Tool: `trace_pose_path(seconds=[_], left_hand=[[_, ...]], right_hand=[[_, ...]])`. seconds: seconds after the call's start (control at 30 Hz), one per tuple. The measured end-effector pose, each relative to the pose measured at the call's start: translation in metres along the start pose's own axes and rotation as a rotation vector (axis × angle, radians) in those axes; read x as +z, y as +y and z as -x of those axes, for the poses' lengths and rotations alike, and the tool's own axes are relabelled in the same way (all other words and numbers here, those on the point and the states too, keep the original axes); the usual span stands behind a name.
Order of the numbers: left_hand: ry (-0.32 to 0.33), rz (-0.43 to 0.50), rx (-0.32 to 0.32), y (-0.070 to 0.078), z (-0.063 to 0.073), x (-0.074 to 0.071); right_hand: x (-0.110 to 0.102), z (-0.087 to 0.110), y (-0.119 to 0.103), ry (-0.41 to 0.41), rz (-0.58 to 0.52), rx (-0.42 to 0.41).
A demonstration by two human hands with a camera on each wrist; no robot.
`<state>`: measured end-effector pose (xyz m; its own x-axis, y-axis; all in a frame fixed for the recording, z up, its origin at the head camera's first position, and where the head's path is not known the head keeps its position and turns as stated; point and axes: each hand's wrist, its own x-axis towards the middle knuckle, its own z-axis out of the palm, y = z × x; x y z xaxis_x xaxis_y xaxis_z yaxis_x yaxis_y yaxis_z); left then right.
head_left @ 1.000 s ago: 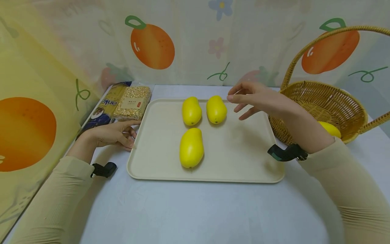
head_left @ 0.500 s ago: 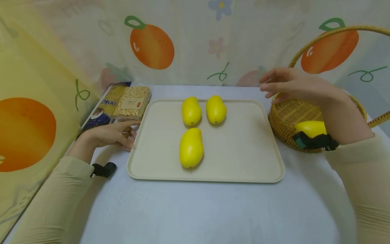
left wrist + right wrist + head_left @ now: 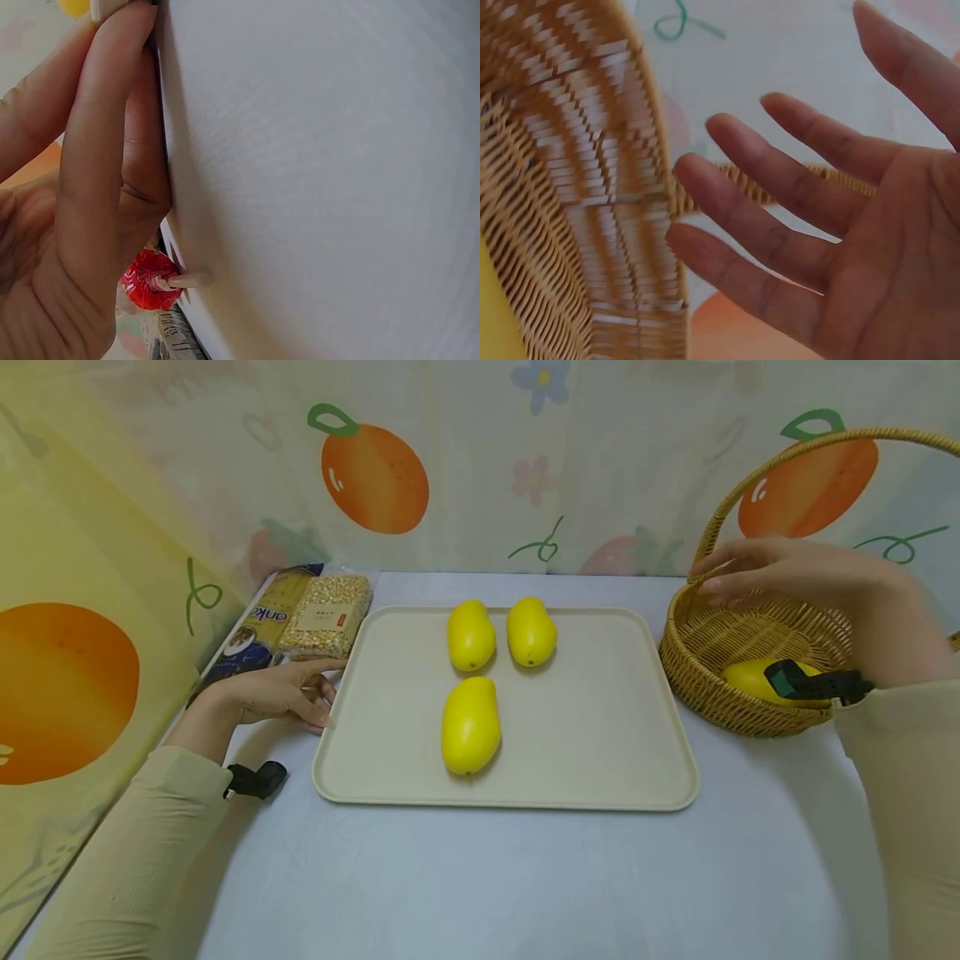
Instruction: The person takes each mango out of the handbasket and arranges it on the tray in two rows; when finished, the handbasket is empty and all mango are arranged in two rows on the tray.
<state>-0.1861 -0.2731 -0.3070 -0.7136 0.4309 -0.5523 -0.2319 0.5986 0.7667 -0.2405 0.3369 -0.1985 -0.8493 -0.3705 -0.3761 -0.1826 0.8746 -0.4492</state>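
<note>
My left hand point(image 3: 273, 693) holds the left rim of a beige rectangular tray point(image 3: 592, 718); the left wrist view shows its fingertips at the tray's edge. Three smooth yellow mangoes lie on the tray: a left rear one point(image 3: 471, 635), a right rear one point(image 3: 532, 632) and a front one point(image 3: 470, 725). Over the wicker basket point(image 3: 693, 681) at the right is my right hand point(image 3: 802, 572), holding nothing. Its fingers point(image 3: 731, 195) are spread beside the basket's rim and handle in the right wrist view. Inside the basket lies another yellow mango point(image 3: 750, 678), partly hidden by the wrist camera.
A bag of corn kernels point(image 3: 327, 610) and a blue-and-gold packet point(image 3: 262, 622) lie at the back left. In the left wrist view, a shiny red wrapped thing point(image 3: 150, 279) with a pale stick sits near the hand. The basket's tall handle point(image 3: 795, 452) arches up.
My right hand has moved right, from beside the right rear mango to over the basket. The left hand, the tray and its mangoes stay in place.
</note>
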Motion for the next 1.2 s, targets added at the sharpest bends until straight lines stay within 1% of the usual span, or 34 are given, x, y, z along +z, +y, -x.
trace_pose_path(seconds=[0.07,0.17,0.3,0.47,0.53,0.67,0.8,0.93,1.1,1.2], left_hand=[[-0.002,0.001,0.003,0.000,0.000,0.000],[-0.002,0.004,0.007,0.000,0.000,-0.001],[-0.001,0.003,0.008,0.000,-0.001,-0.001],[0.001,-0.004,0.007,0.000,0.000,-0.001],[0.001,-0.005,0.006,0.000,0.000,-0.001],[-0.002,-0.005,0.007,-0.001,0.000,-0.001],[-0.004,-0.003,0.008,-0.001,0.000,-0.002],[-0.001,-0.003,0.006,-0.001,0.000,-0.002],[0.000,0.000,0.002,-0.001,0.000,-0.002],[-0.001,0.005,0.005,-0.001,-0.001,-0.002]], right_hand=[[-0.001,-0.001,0.009,-0.022,0.009,0.011],[-0.001,-0.002,0.022,-0.057,-0.011,-0.001],[0.000,-0.005,0.038,-0.109,-0.036,0.008],[0.003,-0.009,0.054,-0.178,-0.070,0.035],[0.003,-0.010,0.058,-0.211,-0.087,0.035],[0.004,-0.012,0.066,-0.281,-0.123,0.042],[0.005,-0.016,0.071,-0.353,-0.177,0.076],[0.006,-0.017,0.074,-0.410,-0.185,0.117],[0.007,-0.013,0.076,-0.459,-0.184,0.149],[0.009,-0.012,0.077,-0.469,-0.165,0.148]])
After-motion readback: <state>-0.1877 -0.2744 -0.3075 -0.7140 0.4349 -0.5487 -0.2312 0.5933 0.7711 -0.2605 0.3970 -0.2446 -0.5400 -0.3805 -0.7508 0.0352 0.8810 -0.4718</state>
